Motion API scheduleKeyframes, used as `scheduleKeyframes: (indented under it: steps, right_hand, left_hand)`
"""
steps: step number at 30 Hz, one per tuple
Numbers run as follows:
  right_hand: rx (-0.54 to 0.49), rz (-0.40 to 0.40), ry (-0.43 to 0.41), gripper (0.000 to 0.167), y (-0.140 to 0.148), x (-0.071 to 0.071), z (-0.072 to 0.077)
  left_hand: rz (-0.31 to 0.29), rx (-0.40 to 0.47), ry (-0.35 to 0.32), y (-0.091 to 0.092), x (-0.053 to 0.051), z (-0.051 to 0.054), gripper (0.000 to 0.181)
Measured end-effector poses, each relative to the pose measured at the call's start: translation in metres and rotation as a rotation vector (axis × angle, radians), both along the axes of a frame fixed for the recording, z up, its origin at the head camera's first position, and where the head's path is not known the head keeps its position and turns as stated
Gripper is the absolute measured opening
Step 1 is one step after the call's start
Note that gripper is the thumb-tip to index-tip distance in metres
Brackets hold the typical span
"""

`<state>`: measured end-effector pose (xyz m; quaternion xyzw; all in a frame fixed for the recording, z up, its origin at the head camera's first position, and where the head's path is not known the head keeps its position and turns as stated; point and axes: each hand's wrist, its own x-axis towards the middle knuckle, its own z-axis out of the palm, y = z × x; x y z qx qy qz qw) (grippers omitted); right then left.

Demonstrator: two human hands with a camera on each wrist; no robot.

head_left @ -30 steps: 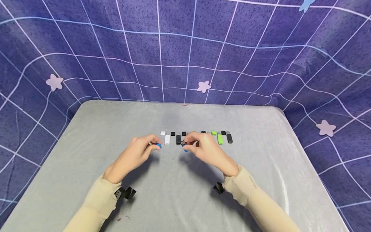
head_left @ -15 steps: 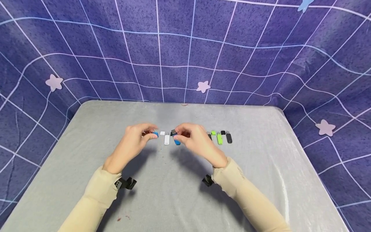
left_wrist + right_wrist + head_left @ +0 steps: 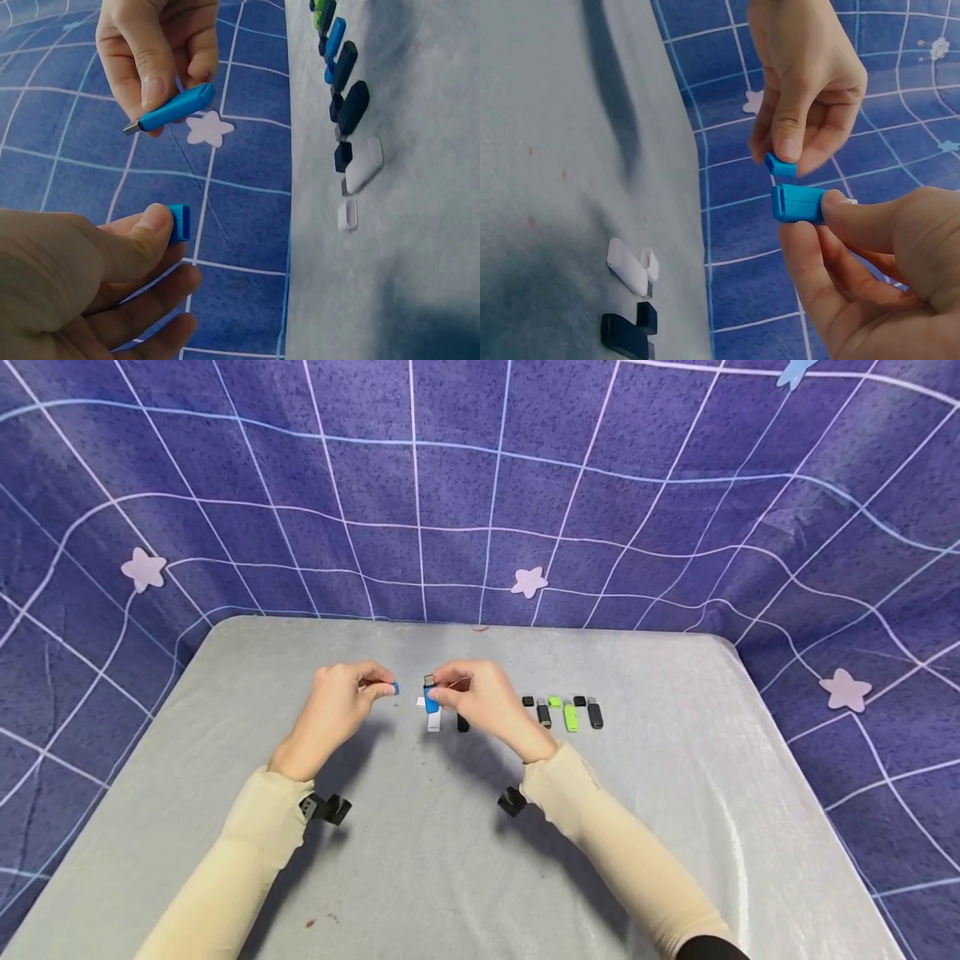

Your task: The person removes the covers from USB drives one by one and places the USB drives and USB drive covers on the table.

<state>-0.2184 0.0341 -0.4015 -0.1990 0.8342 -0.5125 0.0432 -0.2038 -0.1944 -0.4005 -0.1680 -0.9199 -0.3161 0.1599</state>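
Note:
My left hand (image 3: pixel 341 710) pinches a small blue USB stick cap (image 3: pixel 180 223) between thumb and finger, above the table. A little to its right, my right hand (image 3: pixel 480 697) pinches a blue USB stick (image 3: pixel 176 107) between thumb and fingers, its metal plug bare and pointing away in the head view. Cap and stick are apart. Below the right hand lies a white USB stick (image 3: pixel 434 723), partly covered by the blue one, with its white cap (image 3: pixel 347 215) just beyond. A black USB stick (image 3: pixel 462 723) is partly hidden by the right hand.
Farther right in the row lie a black USB stick (image 3: pixel 543 713), a green USB stick (image 3: pixel 571 717) and another black one (image 3: pixel 596 713), with caps behind them. A grey cloth covers the table (image 3: pixel 420 868). A patterned blue curtain (image 3: pixel 360 485) stands behind.
Both hands have moved away from the body and to the left, the right hand farther. The blue stick has turned so its plug points away; the cap stays in the left hand.

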Motion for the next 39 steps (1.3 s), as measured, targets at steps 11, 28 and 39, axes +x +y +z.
scheduleKeyframes:
  steps: [11, 28, 39]
  right_hand:
    - [-0.041, -0.026, -0.066, 0.018, -0.023, -0.015, -0.016]
    - [0.055, -0.074, -0.183, 0.011, -0.055, -0.028, -0.039]
    - [0.243, -0.088, -0.188, 0.009, -0.070, -0.027, -0.048]
  left_hand:
    - [-0.001, 0.022, -0.142, -0.010, -0.019, -0.011, 0.019]
    - [0.018, -0.011, -0.202, -0.019, -0.032, -0.033, 0.011]
    - [-0.001, -0.061, -0.233, -0.018, -0.034, -0.042, 0.009]
